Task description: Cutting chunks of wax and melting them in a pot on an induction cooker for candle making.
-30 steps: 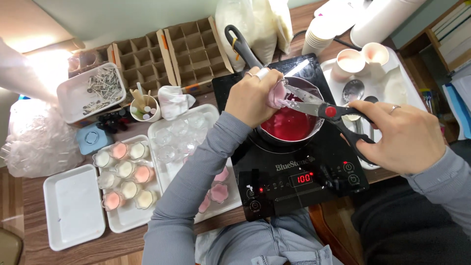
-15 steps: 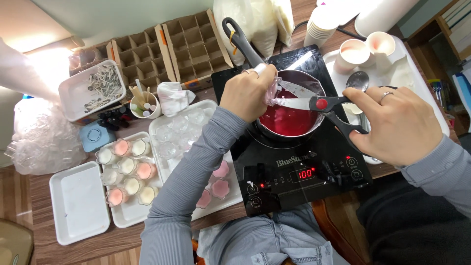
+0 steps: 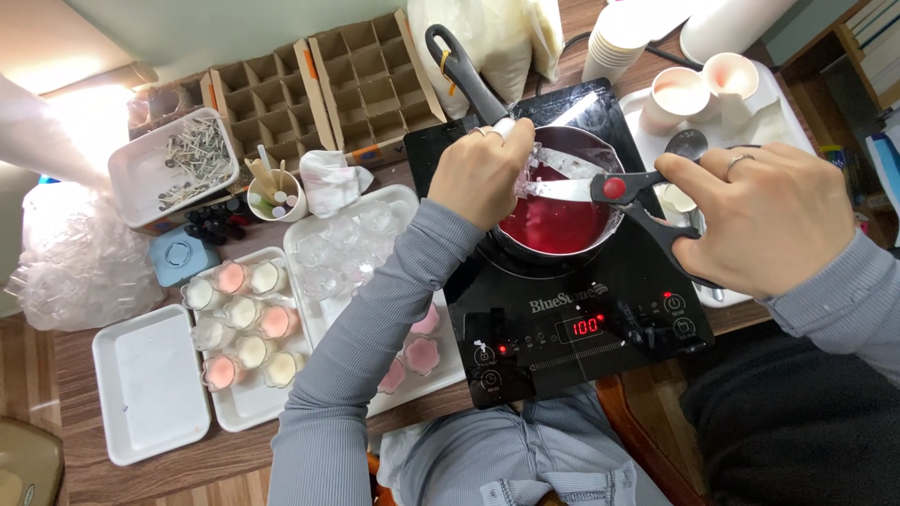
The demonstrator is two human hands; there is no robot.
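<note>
Head camera view: a person's left hand (image 3: 483, 173) gripped a small clear plastic cup (image 3: 527, 178) over a saucepan (image 3: 561, 217) of glossy red liquid, while the right hand (image 3: 764, 220), fingers closed through the black handles, worked a pair of scissors (image 3: 614, 190) whose steel blades appeared nearly shut against the cup. The step in hand looked like scraping or cutting the pale, waxy contents out of the cup into the pan; the next move would likely call for a steady cup and short, careful strokes that kept the blade tips above the hot liquid. The pan, with its long black handle pointing away, sat on a flat black induction hob (image 3: 562, 319) with a lit red display. To the left, a white tray (image 3: 309, 244) held clear empty cups and pink flower-shaped pieces; another tray (image 3: 230, 408) carried small glasses filled with cream and pink. Cardboard dividers (image 3: 328, 89) stood at the far side, paper cups (image 3: 680, 94) on a tray far right.
</note>
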